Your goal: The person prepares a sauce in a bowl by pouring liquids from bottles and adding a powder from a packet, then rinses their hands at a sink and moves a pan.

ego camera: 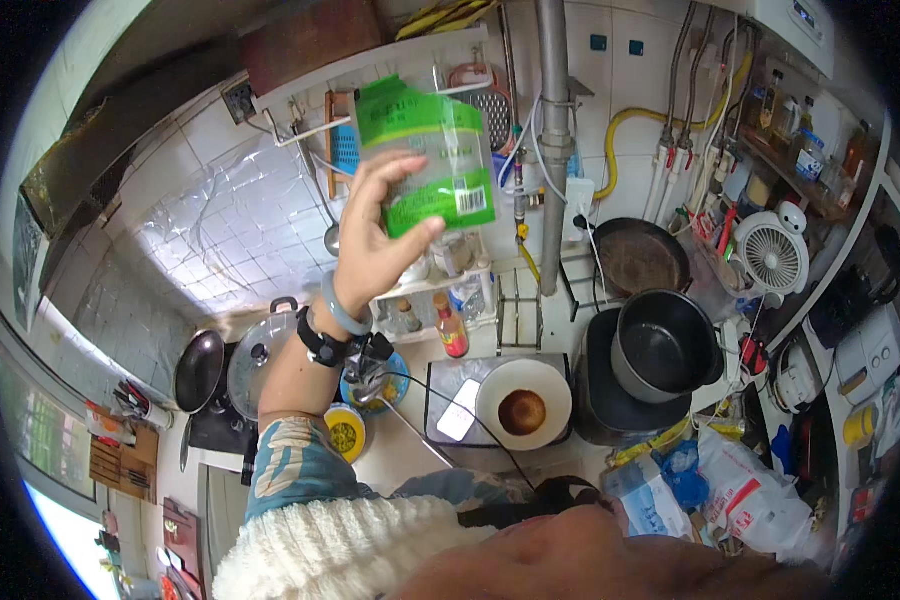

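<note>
My left hand (386,232) is raised in front of a green and clear plastic packet (435,161) bearing writing and a barcode. Fingers and thumb are curved and apart, overlapping the packet's left and lower parts; whether they grip it cannot be told. The packet covers part of a white wire rod (311,133) on the wall. A grey bangle (345,307) and a black strap circle my left wrist. Below, a white bowl (491,416) with brown contents (523,412) stands on a flat grey-topped surface (450,375), beside a white phone-like object (459,412). My right hand is out of view.
A red-labelled bottle (451,326) stands behind the bowl. At right are a black pot (664,349), a frying pan (643,255) and a white fan (771,255). A glass-lidded pan (247,375) is left. A yellow tub (344,435) sits near my forearm. A metal pipe (553,150) runs upright.
</note>
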Tool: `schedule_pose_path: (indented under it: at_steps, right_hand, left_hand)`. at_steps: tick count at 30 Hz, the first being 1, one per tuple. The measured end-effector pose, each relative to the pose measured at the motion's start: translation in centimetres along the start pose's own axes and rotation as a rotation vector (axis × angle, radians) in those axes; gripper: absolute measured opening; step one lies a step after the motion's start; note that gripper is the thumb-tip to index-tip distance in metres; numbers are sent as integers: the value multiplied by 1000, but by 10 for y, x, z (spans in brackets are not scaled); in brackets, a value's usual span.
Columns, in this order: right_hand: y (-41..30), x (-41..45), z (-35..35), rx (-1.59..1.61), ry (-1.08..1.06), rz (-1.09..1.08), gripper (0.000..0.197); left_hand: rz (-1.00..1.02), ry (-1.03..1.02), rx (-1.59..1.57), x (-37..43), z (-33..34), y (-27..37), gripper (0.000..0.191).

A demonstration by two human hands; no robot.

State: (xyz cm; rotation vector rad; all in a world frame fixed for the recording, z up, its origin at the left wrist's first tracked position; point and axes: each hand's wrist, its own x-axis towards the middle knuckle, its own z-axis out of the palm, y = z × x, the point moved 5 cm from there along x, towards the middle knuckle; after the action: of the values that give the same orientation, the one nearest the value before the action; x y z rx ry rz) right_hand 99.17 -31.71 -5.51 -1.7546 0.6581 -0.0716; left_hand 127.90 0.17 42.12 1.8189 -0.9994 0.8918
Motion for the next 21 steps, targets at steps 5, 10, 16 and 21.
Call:
schedule_pose_path:
  at_steps: [5, 10, 16, 21]
  right_hand:
    - [-75, -24, -11, -199, -12, -74, 24]
    - [-57, -11, -13, -154, -14, -260, 25]
    - [-69, -12, -18, -244, -58, -285, 27]
    - [-58, -13, -18, -302, -62, -218, 27]
  left_hand:
    - [-81, -118, 30, -36, 4, 8, 53]
    - [-181, -319, -28, -56, 11, 22, 60]
    - [-102, -552, 93, -66, 23, 44, 65]
    - [-109, -723, 138, -88, 40, 39, 64]
